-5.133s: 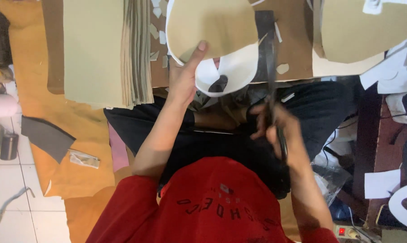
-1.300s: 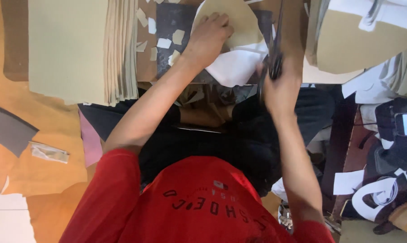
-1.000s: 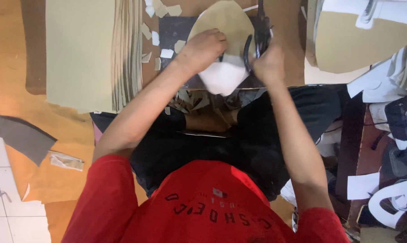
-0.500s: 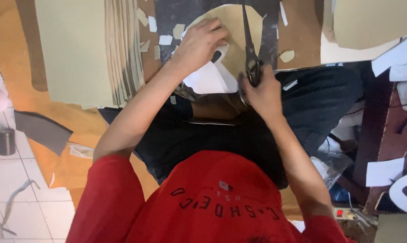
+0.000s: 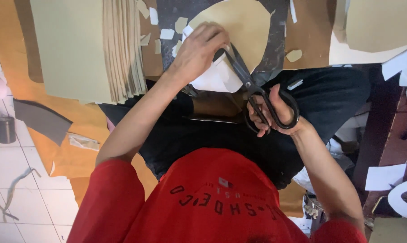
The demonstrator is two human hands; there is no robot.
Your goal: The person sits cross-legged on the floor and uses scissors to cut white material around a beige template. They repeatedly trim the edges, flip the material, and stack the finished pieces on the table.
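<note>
Black scissors (image 5: 257, 92) — tan sheet (image 5: 239, 27).

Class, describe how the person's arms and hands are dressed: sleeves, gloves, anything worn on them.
Both arms are bare below short red sleeves. The left hand and right hand wear no gloves, and no watch or ring shows.

Matt tan sheet (image 5: 239, 22), glossy black metal scissors (image 5: 257, 92).
</note>
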